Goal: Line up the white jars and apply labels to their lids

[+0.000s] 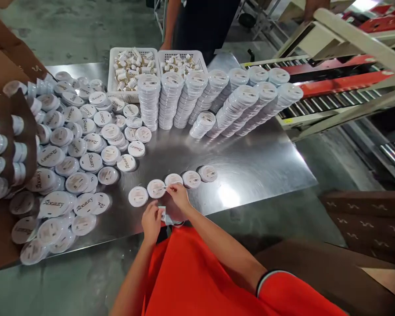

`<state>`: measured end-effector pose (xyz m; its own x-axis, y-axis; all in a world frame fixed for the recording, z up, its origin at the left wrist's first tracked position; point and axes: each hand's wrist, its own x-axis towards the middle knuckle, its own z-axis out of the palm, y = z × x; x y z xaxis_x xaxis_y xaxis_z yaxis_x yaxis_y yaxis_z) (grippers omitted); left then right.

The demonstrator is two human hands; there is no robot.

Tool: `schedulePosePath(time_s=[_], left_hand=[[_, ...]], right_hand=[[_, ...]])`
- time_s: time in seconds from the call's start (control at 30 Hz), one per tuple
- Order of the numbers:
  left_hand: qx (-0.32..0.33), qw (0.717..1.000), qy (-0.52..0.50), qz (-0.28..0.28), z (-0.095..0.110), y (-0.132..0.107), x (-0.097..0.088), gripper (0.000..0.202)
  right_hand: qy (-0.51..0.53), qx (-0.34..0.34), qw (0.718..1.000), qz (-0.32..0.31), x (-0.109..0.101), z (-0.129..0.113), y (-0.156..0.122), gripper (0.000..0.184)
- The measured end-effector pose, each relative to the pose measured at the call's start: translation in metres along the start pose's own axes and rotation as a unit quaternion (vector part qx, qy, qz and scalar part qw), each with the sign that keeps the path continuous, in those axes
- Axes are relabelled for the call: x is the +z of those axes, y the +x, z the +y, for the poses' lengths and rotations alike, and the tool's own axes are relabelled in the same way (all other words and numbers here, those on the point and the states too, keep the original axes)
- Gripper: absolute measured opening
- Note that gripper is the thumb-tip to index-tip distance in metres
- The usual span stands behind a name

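My left hand (152, 219) is closed near the table's front edge, its fingers on a small sheet of barcode labels (163, 212). My right hand (180, 196) pinches a small pale label (160, 188) over a round white container (155, 193) in a short row. To its left lies another flat round container (138, 196). Further right in the row are a container partly behind my right hand (174, 178), one with a barcode label (191, 179), and a short leaning stack (208, 173).
Loose round containers (91, 162) cover the left side, beside an open carton (6, 232). Tall stacks (149, 103) stand at the back of the metal table (263, 171). White baskets (113, 83) hold small bottles. A person (200, 26) stands behind; a roller conveyor (342, 101) is right.
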<state>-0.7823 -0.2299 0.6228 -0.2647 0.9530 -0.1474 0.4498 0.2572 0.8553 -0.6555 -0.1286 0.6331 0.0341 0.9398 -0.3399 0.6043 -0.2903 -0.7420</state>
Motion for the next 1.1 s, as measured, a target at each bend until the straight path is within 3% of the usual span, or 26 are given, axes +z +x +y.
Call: schedulePosePath(time_s=[0.1,0.2,0.63,0.8,0.93,1.1], left_hand=[[0.096,0.984,0.125,-0.081,-0.007,0.012,0.004,0.018],[0.098,0.968,0.198,-0.119,-0.008,0.019,0.008,0.019],[0.075,0.965,0.206,-0.145,-0.006,0.024,0.005,0.024],[0.086,0.964,0.207,-0.143,-0.010,0.023,0.006,0.023],[0.092,0.963,0.212,-0.139,-0.012,0.023,0.006,0.023],[0.080,0.961,0.218,-0.153,-0.010,0.024,0.004,0.023]], right_hand=[[-0.079,0.028,0.996,-0.013,0.007,-0.005,0.008,0.013],[-0.143,0.044,0.988,-0.032,0.014,-0.012,0.008,0.014],[-0.263,0.068,0.961,-0.044,0.024,-0.023,0.008,0.022],[-0.329,0.024,0.944,-0.028,0.026,-0.027,0.008,0.021],[-0.386,-0.036,0.920,-0.063,0.022,-0.034,0.015,0.030],[-0.395,-0.033,0.915,-0.078,0.019,-0.034,0.021,0.030]])
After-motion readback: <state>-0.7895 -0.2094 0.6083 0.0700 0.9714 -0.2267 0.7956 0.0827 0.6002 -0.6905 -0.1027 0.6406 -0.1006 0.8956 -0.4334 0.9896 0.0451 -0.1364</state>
